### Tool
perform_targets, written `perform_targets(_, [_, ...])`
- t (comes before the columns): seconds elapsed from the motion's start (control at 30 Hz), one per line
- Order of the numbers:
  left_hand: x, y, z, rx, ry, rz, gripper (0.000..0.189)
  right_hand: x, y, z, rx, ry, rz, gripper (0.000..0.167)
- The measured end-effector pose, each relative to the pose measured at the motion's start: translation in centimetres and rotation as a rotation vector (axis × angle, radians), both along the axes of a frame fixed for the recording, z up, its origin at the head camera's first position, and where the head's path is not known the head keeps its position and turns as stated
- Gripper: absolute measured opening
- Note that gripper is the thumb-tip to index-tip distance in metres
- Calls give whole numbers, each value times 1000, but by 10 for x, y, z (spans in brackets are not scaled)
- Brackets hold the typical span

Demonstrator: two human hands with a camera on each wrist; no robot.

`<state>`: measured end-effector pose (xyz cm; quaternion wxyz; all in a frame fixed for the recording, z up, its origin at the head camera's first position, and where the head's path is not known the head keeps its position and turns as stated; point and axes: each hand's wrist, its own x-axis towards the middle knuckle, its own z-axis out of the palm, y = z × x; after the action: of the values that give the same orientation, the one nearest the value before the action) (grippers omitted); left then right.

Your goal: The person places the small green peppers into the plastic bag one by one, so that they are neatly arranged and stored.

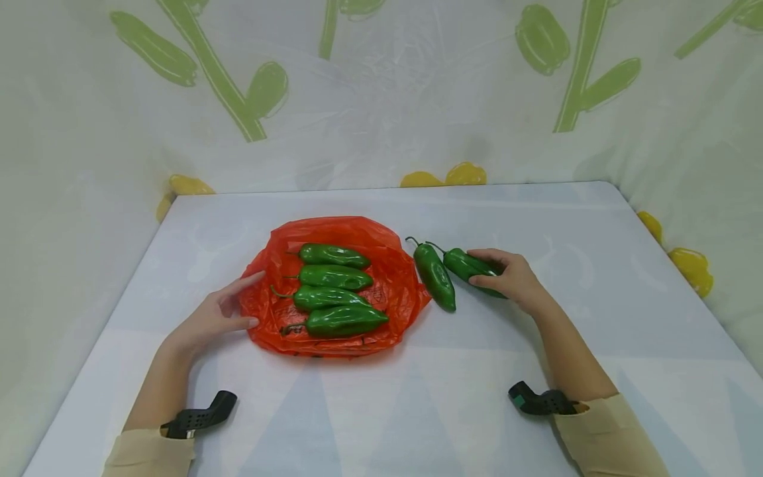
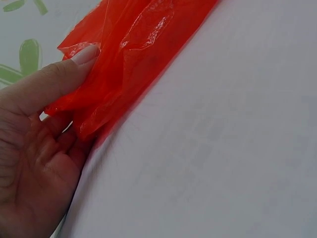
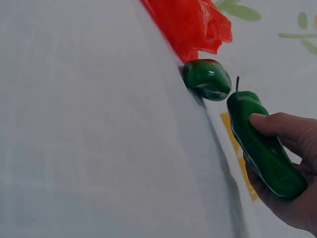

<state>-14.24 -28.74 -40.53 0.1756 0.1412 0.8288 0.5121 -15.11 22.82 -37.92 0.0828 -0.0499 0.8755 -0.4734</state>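
Observation:
A crumpled red plastic bag lies spread on the table, with several green peppers in a row on it, stems to the left. My left hand is at the bag's left edge; the left wrist view shows the thumb on the plastic and the other fingers partly behind it. To the right of the bag, my right hand grips a green pepper between thumb and fingers. Beside it, another green pepper lies near the bag's right edge.
A white table with faint pale patterns carries everything. Behind it hangs a pale sheet printed with green stems and yellow shapes. Each forearm has a black wrist camera strapped near a beige sleeve.

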Motion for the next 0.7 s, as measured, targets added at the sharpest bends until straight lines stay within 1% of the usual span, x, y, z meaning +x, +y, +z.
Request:
perform_targets(0.13, [0, 0, 0, 8, -4, 1, 77, 1, 3, 9, -5, -20, -7, 54])
perform_targets(0.27, [1, -1, 0, 10, -6, 3, 77, 2, 3, 16, -11, -16, 3, 55])
perform_targets(0.4, [1, -2, 0, 5, -11, 6, 77, 2, 2, 18, -16, -1, 16, 54])
perform_targets(0.53, [1, -2, 0, -7, -10, 7, 77, 3, -1, 20, -30, -5, 24, 53])
perform_targets(0.7, [0, -1, -1, 11, -4, 3, 76, 3, -8, 24, -65, -16, 48, 54])
